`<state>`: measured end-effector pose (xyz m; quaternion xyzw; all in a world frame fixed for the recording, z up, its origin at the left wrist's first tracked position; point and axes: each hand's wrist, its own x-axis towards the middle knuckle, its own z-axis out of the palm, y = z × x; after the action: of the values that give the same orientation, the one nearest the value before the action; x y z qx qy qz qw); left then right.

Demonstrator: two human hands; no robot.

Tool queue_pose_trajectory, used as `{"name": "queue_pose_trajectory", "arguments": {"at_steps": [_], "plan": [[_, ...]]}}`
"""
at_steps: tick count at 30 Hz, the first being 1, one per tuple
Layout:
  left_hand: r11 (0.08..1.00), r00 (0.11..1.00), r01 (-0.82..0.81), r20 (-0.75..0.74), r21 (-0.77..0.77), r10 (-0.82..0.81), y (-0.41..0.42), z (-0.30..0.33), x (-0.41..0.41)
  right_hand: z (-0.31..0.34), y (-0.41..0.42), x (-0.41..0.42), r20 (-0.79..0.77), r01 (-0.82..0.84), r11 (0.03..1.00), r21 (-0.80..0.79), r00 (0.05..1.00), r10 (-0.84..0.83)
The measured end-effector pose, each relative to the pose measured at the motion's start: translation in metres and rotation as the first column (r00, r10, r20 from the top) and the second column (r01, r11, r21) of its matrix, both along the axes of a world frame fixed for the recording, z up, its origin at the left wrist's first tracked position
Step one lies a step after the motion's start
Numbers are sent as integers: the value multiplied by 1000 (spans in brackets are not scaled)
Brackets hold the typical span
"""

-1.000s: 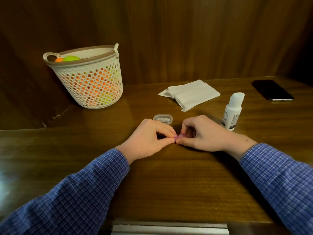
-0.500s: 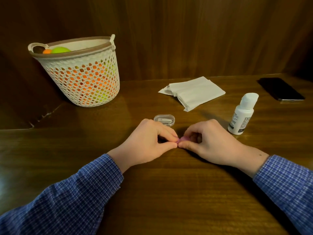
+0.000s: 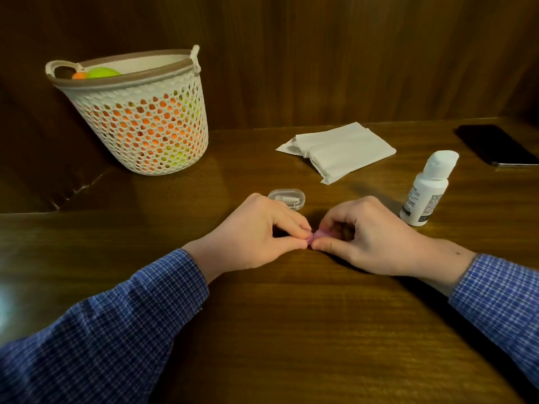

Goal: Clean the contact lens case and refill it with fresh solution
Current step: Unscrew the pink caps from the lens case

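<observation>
A small pink lens case (image 3: 320, 235) lies on the wooden table, mostly hidden between my two hands. My left hand (image 3: 256, 234) pinches its left end with thumb and forefinger. My right hand (image 3: 367, 237) pinches its right end with curled fingers. A white solution bottle (image 3: 425, 189) with its cap on stands upright just right of my right hand. Behind my left hand sits a small clear plastic box (image 3: 287, 198) with a white part inside.
A stack of folded white tissues (image 3: 338, 150) lies behind the hands. At the back left stands a white mesh basket (image 3: 140, 118) holding orange and green balls. A dark phone (image 3: 495, 145) lies at the far right.
Both hands stay pinched on the pink case at the same spot. The camera view shifted a little left, so the table objects appear further right.
</observation>
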<state>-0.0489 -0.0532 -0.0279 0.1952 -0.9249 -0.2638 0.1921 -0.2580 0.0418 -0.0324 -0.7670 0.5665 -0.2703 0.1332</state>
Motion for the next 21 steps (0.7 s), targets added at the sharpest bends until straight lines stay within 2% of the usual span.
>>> {"name": "queue_pose_trajectory", "arguments": {"at_steps": [21], "plan": [[1000, 1000, 0, 5, 12, 0, 0, 4, 0, 3, 6, 3, 13, -6, 999, 52, 1000, 5]]}}
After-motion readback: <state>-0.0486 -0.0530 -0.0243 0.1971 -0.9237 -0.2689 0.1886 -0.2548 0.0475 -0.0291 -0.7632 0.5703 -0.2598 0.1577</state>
